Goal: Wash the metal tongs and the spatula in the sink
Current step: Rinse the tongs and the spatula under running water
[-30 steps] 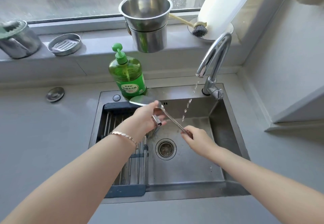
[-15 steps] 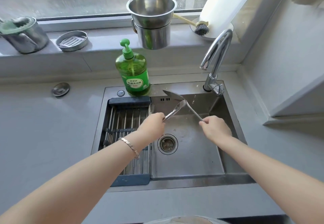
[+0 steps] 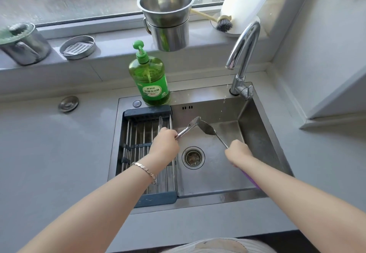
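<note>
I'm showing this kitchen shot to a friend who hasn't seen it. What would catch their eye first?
Two bare arms reach into the steel sink, the left hand holding metal tongs and the right hand a spatula. Behind the sink stands a bright green soap bottle.

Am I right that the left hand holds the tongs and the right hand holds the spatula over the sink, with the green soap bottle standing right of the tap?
Not quite: the head view shows the soap bottle left of the tap. The left hand does hold the tongs and the right hand the spatula, over the sink.
</note>
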Demonstrator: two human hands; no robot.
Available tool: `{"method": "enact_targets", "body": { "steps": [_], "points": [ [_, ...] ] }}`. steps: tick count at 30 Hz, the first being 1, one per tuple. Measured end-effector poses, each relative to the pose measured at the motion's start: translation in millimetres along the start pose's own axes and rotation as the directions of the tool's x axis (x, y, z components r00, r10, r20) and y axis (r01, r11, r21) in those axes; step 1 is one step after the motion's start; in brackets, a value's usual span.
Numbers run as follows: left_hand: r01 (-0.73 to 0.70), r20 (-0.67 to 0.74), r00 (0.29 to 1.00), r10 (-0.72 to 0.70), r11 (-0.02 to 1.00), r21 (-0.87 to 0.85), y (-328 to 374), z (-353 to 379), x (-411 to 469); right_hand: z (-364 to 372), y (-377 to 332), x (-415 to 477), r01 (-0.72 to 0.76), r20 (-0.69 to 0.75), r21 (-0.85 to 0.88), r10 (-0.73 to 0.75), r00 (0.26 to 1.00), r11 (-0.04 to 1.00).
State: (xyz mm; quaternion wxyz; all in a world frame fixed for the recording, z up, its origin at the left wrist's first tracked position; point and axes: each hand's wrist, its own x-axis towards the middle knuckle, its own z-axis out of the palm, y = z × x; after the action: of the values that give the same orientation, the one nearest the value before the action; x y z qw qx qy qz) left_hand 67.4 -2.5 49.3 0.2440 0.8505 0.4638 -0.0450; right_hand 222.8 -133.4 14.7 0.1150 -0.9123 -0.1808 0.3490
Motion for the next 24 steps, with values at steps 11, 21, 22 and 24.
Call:
{"method": "enact_targets", "body": {
  "steps": [11,21,22,24],
  "points": [
    [0.136,0.038,0.990,-0.138,0.990,0.044,-102,57,-20,45,-45,-26,0.198,-0.076,0.235,-0.185,0.980,0.952],
    [0.296,0.257,0.921,-0.292,0.955,0.024,-142,82,11,89,-69,-35,0.243,-0.045,0.190,-0.238,0.970,0.951],
    [0.277,0.286,0.920,-0.269,0.961,0.010,-145,84,12,93,-74,-38,0.265,-0.048,0.202,-0.261,0.964,0.943],
    [0.242,0.282,0.933,-0.224,0.970,-0.027,-153,83,13,101,-87,-42,0.310,-0.052,0.222,-0.306,0.951,0.924]
  ]
}}
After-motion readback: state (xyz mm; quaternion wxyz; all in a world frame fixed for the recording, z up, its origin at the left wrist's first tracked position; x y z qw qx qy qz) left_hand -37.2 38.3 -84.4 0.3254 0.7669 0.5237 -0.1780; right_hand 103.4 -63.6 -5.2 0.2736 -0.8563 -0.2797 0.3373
